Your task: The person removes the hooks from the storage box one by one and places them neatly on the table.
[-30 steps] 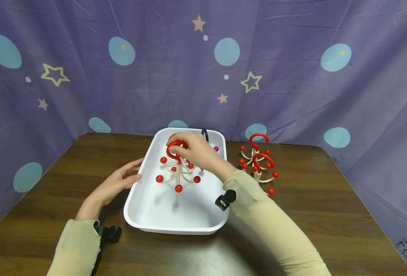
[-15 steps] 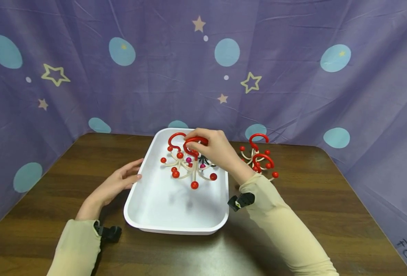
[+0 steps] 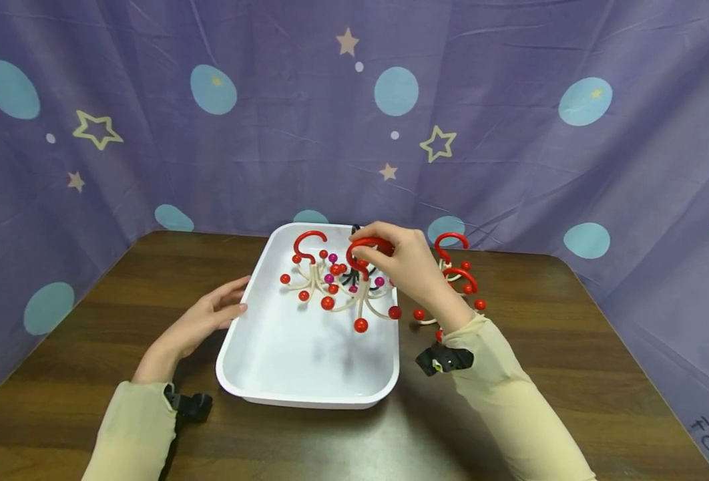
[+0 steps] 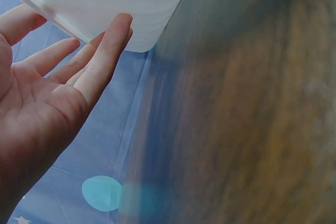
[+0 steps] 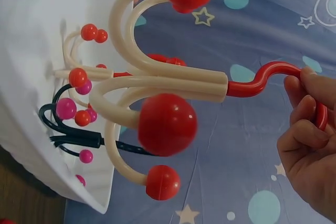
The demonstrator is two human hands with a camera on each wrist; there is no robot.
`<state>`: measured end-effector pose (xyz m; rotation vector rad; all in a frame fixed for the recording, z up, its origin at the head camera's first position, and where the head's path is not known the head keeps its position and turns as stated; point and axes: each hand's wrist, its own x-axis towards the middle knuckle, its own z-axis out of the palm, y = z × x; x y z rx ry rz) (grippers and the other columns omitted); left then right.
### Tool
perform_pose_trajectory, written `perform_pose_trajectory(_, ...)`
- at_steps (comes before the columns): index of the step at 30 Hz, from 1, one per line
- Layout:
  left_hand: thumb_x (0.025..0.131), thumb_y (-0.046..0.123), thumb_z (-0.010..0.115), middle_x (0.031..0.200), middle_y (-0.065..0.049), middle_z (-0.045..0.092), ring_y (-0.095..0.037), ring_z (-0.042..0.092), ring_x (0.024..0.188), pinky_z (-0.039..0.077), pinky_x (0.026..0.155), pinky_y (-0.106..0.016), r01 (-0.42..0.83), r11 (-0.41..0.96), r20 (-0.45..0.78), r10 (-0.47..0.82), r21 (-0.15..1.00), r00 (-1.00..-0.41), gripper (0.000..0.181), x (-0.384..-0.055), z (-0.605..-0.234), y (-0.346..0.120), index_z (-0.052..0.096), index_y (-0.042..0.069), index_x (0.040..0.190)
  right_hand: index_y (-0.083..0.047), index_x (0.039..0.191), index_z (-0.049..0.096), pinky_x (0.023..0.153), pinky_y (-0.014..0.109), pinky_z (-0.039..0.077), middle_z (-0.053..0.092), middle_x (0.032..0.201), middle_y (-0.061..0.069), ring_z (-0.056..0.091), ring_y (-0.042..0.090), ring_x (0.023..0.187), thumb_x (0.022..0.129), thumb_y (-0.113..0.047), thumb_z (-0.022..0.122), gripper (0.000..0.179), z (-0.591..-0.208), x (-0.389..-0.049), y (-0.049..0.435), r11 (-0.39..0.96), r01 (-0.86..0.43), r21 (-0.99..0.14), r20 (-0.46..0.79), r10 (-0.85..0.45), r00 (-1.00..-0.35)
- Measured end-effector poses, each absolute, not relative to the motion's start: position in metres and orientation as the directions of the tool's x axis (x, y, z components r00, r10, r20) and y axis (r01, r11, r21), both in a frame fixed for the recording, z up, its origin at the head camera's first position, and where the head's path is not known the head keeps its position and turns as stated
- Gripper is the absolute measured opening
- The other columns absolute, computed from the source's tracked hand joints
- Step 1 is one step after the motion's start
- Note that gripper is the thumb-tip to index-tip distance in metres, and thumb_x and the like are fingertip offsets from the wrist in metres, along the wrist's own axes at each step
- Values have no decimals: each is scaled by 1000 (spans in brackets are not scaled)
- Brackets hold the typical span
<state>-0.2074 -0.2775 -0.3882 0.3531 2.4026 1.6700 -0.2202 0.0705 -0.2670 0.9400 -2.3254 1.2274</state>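
My right hand point(image 3: 411, 264) pinches the red hook of a cream multi-arm hanger point(image 5: 197, 86) with red balls on its arm ends. It hangs upright over the right side of a white tray point(image 3: 306, 402). Behind it in the tray stand another cream and red hanger point(image 3: 313, 272) and a black hanger point(image 5: 79, 132) with magenta balls, partly covered in the head view. At the tray's left wall my left hand point(image 3: 201, 322) has its fingers spread, fingertips right at the rim. The left wrist view shows that hand point(image 4: 58, 98) with loosely extended fingers beside the tray's outer wall.
Two more cream hangers with red hooks stand on the wooden table point(image 3: 547, 374) right of the tray, a rear one point(image 3: 449, 236) and a front one point(image 3: 464, 274). My right forearm partly covers the front one. A purple curtain point(image 3: 306, 120) hangs behind the table.
My right hand has carried the held hanger rightward across the tray, uncovering the other cream hanger standing inside. My left hand and the tray have stayed in place.
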Motion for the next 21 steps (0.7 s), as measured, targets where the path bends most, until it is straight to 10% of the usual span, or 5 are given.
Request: perform_pose_trajectory(21, 92, 22, 53, 136, -24, 36, -16, 56, 103, 49, 80, -30, 83, 336, -24, 304, 938, -952, 62, -207, -388, -278, 23, 11, 145, -21, 99, 68, 53, 21, 40, 67, 79, -6, 50, 8, 58, 84, -29, 64, 17, -274, -196, 117, 505, -625, -595, 540, -325, -777)
